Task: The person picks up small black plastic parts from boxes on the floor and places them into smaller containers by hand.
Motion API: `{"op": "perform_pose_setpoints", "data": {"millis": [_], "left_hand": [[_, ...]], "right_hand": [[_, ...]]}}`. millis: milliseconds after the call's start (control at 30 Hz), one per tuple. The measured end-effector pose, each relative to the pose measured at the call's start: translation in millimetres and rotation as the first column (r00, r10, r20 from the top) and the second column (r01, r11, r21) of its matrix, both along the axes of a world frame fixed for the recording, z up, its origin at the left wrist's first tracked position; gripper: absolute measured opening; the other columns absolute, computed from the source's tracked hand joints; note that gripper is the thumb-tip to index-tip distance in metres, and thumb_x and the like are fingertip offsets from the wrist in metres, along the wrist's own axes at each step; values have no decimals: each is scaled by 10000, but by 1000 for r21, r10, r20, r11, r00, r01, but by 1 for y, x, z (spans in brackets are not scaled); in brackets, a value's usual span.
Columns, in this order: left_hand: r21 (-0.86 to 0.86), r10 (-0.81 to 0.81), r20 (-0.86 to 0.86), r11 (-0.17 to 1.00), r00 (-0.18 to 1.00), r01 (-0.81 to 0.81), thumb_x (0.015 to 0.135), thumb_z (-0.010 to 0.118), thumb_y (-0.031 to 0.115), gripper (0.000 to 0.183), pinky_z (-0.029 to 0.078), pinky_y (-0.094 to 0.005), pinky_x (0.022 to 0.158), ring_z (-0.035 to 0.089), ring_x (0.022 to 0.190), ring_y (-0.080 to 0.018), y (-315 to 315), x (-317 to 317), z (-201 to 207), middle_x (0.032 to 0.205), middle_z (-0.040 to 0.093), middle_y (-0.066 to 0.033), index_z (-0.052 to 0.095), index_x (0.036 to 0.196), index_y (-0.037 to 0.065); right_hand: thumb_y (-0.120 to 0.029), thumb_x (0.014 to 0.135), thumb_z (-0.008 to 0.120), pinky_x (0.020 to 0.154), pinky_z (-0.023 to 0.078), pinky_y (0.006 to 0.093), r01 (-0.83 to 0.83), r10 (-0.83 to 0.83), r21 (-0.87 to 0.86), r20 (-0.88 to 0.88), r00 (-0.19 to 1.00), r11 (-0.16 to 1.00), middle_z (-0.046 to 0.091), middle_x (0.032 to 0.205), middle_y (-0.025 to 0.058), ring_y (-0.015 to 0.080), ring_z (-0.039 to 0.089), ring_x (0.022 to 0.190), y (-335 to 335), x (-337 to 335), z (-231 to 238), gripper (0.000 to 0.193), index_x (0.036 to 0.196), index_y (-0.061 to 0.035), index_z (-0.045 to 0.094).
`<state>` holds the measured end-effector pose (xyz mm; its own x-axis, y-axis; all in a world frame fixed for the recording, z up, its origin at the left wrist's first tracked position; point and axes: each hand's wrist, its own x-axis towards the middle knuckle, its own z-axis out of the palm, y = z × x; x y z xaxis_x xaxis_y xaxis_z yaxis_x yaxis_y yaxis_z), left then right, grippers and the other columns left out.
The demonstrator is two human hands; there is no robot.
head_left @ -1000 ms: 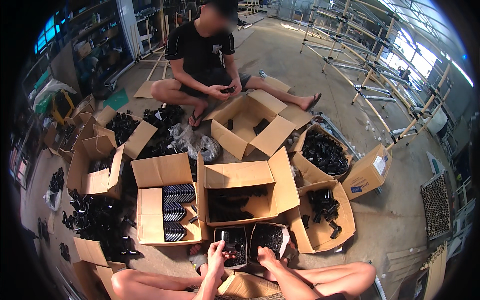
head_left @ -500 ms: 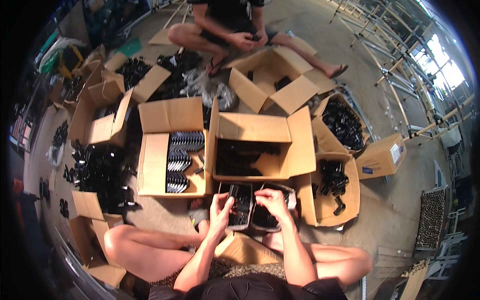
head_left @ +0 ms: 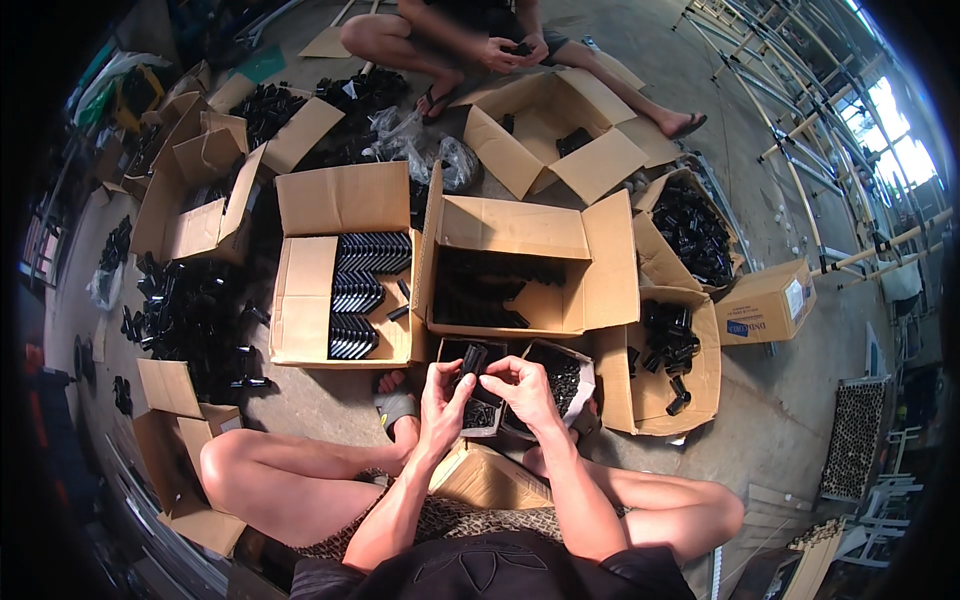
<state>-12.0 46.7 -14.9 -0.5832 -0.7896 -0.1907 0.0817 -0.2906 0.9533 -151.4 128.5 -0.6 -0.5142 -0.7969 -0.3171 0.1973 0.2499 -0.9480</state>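
Upright in my left hand (head_left: 443,402) is a black tubular fitting (head_left: 473,360), gripped between thumb and fingers. My right hand (head_left: 520,388) is closed in a pinch against the fitting's side; whatever its fingertips hold is too small to make out. Below both hands stand two small tubs side by side. The left tub (head_left: 484,432) has small dark pieces in it, and the right tub (head_left: 590,392) holds many small black and shiny bits. Just beyond them, a large carton (head_left: 515,225) contains rows of black fittings.
Left of it, another carton (head_left: 300,300) holds neatly stacked angled fittings. At the right, two cartons (head_left: 712,390) hold loose black fittings. A heap of black fittings (head_left: 185,310) lies on the floor at left. Across from me, a seated person (head_left: 515,50) handles a small dark piece beside an open carton (head_left: 500,150).
My right hand has moved left from above the right tub to the fitting in my left hand. The view has tilted slightly, so the cartons sit higher.
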Motion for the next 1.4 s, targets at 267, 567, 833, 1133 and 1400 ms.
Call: {"op": "perform_pose_setpoints", "data": {"millis": [267,567,833,1133,1400], "left_hand": [[30,2,-8,1000,1000,-2,969,650,142,292,465,-229,822,557,939,-83,-1,1,2,1035,602,-49,507,1190,15],[40,27,-28,999,999,-25,965,656,134,294,470,-228,818,553,930,-78,-1,0,-4,1041,596,-43,506,1190,17],[30,13,-40,999,999,-12,963,656,123,291,470,-221,813,553,936,-76,-4,4,-2,1043,594,-43,509,1191,16],[-3,-8,-28,1000,1000,8,960,646,87,274,453,-220,818,539,933,-75,-6,2,2,1024,587,-40,512,1185,6],[-8,6,-59,1000,998,-7,965,632,70,240,434,-198,801,515,937,-61,-6,3,-7,1035,568,-24,515,1166,11]], "right_hand": [[-78,846,762,712,527,239,34,-35,-12,-20,999,999,724,852,58,87,653,778,-3,6,3,164,974,10,710],[-84,840,764,690,509,228,36,-36,-6,-134,990,999,718,851,45,74,635,762,-6,9,3,168,966,13,712],[-136,875,756,618,449,210,56,-57,-22,-62,996,998,671,792,-8,36,551,705,-7,15,1,182,953,22,708],[-265,965,642,571,432,302,44,-9,114,-297,955,992,576,662,120,86,513,636,-9,19,4,299,898,26,654],[-230,948,651,701,505,353,129,-130,-27,-370,920,991,655,874,144,244,644,784,-12,26,3,248,1000,10,610]]}}
